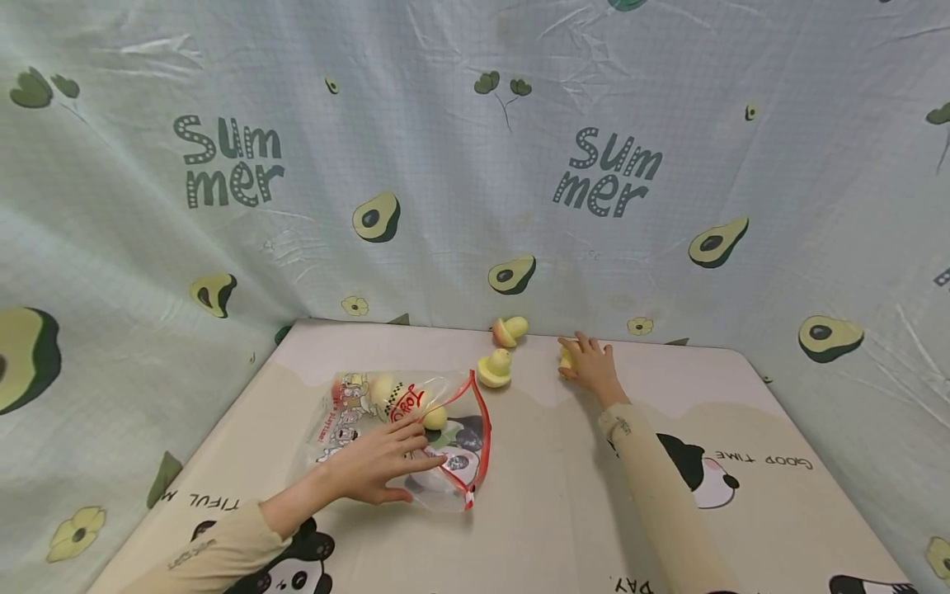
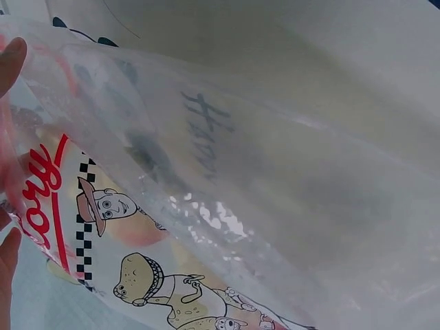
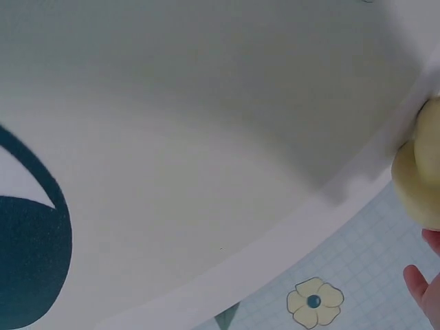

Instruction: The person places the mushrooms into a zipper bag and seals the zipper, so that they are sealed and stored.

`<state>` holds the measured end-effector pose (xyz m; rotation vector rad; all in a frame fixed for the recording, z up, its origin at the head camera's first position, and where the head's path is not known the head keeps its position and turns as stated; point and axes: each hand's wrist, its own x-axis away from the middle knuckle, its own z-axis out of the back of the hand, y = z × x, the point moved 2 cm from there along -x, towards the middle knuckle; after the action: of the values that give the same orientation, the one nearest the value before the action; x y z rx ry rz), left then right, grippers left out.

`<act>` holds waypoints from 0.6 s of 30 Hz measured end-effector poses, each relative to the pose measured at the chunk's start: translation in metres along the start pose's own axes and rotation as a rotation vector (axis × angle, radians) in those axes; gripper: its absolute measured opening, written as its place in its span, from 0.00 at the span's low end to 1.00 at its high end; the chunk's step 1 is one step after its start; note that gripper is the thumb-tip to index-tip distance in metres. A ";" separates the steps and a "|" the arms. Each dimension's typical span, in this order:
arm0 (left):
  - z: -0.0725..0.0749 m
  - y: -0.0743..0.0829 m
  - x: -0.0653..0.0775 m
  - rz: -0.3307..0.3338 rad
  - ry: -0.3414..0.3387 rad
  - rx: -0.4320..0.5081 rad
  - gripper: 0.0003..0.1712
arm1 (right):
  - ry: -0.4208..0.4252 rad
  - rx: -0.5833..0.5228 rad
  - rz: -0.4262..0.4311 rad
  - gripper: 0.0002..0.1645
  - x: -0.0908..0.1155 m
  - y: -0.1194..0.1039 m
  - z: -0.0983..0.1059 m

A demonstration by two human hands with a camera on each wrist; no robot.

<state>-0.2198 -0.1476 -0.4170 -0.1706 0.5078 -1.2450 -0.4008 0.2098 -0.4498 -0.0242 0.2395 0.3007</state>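
My left hand [image 1: 382, 462] rests on a clear plastic zip bag [image 1: 334, 450] with a red-edged mouth toward the right, its fingers spread over the printed front. Inside the bag, several rounded yellow and reddish pieces [image 1: 435, 418] show through. In the left wrist view, fingertips [image 2: 9, 65] lie along the edge of the bag [image 2: 227, 158]. Near the back edge, my right hand [image 1: 590, 365] pinches a smooth yellow rounded toy [image 1: 566, 358], mostly covered by the fingers. The right wrist view has that yellow toy [image 3: 419, 165] at its right edge, a fingertip against its underside.
Between the bag and the right hand stands a yellow toy [image 1: 495, 368] with a knob on a wide base. Behind it lies a yellow and orange toy [image 1: 510, 332] by the back edge. An avocado-print cloth [image 1: 445, 148] hangs behind the table [image 1: 542, 511].
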 end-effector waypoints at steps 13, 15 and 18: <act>-0.001 0.000 -0.001 -0.006 -0.005 0.003 0.38 | -0.064 0.076 0.076 0.28 0.004 0.005 -0.004; -0.002 0.000 0.000 -0.005 -0.006 0.003 0.38 | -0.058 0.079 0.083 0.27 0.005 0.006 -0.005; -0.003 0.000 0.000 -0.005 -0.004 -0.001 0.38 | -0.026 0.080 0.095 0.26 0.007 0.006 -0.004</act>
<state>-0.2207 -0.1469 -0.4193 -0.1747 0.5052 -1.2487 -0.3974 0.2176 -0.4557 0.0702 0.2271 0.3858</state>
